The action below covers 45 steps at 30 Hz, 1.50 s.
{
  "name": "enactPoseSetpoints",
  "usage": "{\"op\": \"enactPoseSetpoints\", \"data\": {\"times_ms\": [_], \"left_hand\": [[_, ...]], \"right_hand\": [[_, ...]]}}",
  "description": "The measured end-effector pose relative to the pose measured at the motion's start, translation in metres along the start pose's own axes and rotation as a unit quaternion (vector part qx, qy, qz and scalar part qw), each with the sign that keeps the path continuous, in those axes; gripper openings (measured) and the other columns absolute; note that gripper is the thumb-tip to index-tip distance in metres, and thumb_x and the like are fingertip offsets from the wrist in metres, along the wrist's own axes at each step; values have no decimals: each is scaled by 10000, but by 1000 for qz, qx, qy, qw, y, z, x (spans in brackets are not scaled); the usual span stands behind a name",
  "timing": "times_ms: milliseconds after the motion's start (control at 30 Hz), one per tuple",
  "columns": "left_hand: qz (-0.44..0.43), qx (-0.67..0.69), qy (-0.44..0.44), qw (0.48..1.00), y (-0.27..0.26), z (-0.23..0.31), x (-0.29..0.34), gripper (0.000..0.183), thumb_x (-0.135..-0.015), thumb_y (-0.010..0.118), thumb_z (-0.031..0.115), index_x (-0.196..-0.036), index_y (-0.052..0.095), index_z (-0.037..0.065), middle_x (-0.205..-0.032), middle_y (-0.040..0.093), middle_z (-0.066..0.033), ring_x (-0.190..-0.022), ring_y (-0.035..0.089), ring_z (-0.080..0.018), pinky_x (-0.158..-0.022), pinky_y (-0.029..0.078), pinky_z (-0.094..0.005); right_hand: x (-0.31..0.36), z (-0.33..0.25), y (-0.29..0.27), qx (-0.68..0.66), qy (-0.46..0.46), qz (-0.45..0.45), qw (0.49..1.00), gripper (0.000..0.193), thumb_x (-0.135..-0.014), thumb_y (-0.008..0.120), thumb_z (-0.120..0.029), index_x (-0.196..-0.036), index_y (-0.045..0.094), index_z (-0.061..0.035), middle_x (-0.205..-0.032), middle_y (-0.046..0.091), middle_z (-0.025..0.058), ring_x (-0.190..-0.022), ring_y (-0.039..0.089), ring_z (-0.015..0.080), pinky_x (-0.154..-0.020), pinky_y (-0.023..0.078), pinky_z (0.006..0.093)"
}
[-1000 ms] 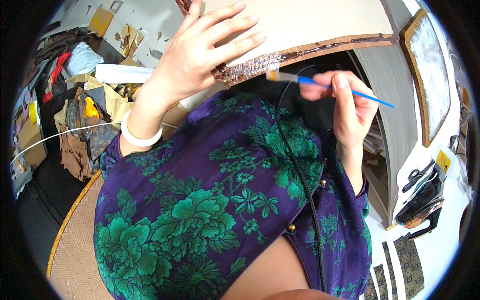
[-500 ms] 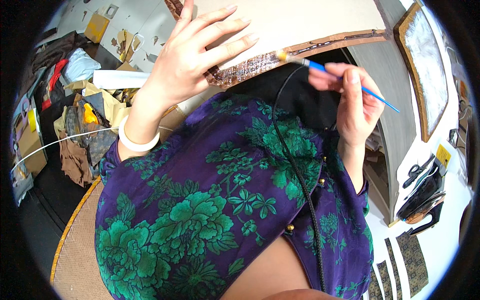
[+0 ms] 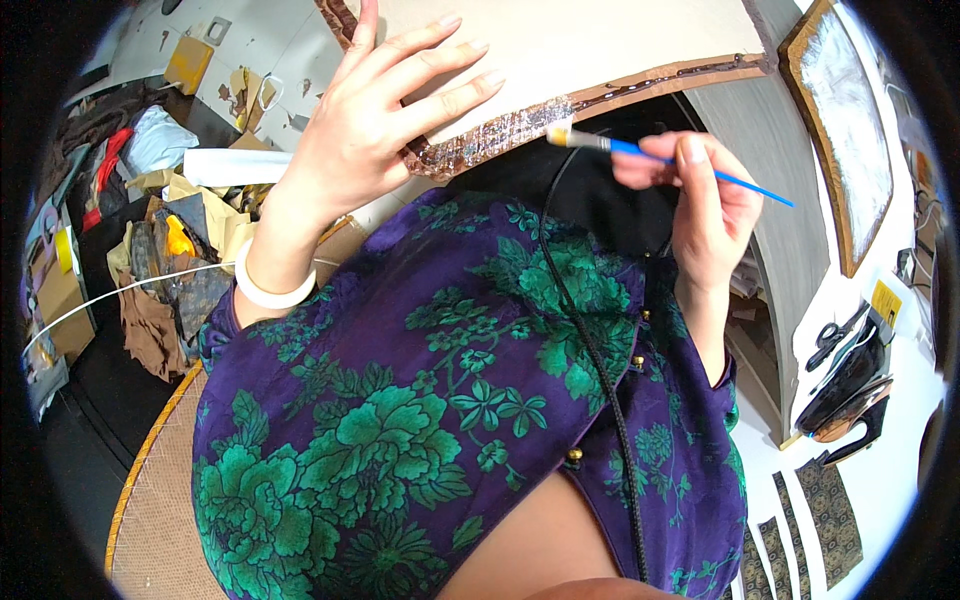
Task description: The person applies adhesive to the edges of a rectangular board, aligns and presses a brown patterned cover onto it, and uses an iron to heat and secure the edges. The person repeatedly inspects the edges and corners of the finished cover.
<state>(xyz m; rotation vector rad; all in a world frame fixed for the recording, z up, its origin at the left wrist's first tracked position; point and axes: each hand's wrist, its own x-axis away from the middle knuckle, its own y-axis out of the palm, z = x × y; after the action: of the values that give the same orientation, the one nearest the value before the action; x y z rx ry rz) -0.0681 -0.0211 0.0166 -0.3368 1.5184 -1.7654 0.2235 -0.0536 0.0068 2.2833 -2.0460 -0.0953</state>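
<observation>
A cream panel (image 3: 610, 50) with a brown border lies at the top of the view. My left hand (image 3: 365, 120) rests flat on its left part, fingers spread. In my right hand (image 3: 705, 190) is a slim paintbrush (image 3: 735, 180) with a blue handle, pinched between thumb and fingers. The pale bristles point left and sit at the lower edge of the border strip (image 3: 490, 140); whether they touch it is hard to tell. The strip's left stretch looks wet and glossy. Farther right, a dark, shiny line of paste (image 3: 680, 75) runs along the border.
At right stands a wood-framed panel with a whitish face (image 3: 845, 130). Below it lie black scissors (image 3: 835, 335) and several patterned fabric strips (image 3: 830, 510). Crumpled paper and cloth scraps (image 3: 185, 260) pile up at left. A round woven surface (image 3: 160, 480) with an orange rim is beneath me.
The brush has moved slightly down and left, toward the border's lower edge. The glossy wet stretch reaches a little farther right. My left hand stays on the panel.
</observation>
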Motion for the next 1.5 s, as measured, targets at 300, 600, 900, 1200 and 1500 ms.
{"op": "enactPoseSetpoints", "data": {"times_ms": [300, 600, 900, 1200, 1500], "left_hand": [[4, 2, 3, 1000, 2, -1, 0, 472, -803, 724, 171, -1274, 686, 173, -1320, 640, -85, -1301, 551, -311, -1188, 158, -627], [1, 5, 11, 1000, -2, -3, 0, 462, -816, 735, 232, -1270, 686, 162, -1328, 635, -95, -1302, 551, -327, -1192, 157, -617], [-75, 65, 86, 991, -27, -34, 6, 482, -770, 671, 143, -1251, 690, 171, -1365, 611, -75, -1368, 493, -308, -1214, 119, -606], [-128, 10, 130, 983, -46, -47, -35, 689, -667, 642, -88, -1300, 648, 182, -1390, 598, -2, -1421, 421, -254, -1243, 169, -550], [-127, -59, 47, 989, -33, -31, -23, 956, -641, 767, -23, -1498, 437, 243, -1572, 373, -77, -1480, 295, -305, -1234, 202, -534]], "right_hand": [[-2, -4, 0, 7, -19, 53, 998, 308, -1055, 479, -169, -1021, 661, 77, -885, 730, 204, -754, 731, 232, -706, 599, 323], [3, -3, -16, 17, 26, 11, 999, 324, -1054, 473, -174, -1029, 647, 98, -890, 722, 236, -742, 729, 260, -706, 597, 331], [24, -5, -30, -144, -23, -38, 989, 330, -1032, 503, -216, -909, 643, 55, -838, 700, 212, -730, 705, 285, -728, 572, 378], [44, -18, -43, -182, -22, -38, 982, 299, -1034, 506, -167, -944, 662, 72, -853, 708, 225, -761, 717, 288, -685, 588, 376], [46, -10, -41, -168, -19, 66, 983, 331, -1046, 486, -215, -1014, 637, 79, -893, 717, 244, -732, 708, 265, -699, 580, 347]]}}
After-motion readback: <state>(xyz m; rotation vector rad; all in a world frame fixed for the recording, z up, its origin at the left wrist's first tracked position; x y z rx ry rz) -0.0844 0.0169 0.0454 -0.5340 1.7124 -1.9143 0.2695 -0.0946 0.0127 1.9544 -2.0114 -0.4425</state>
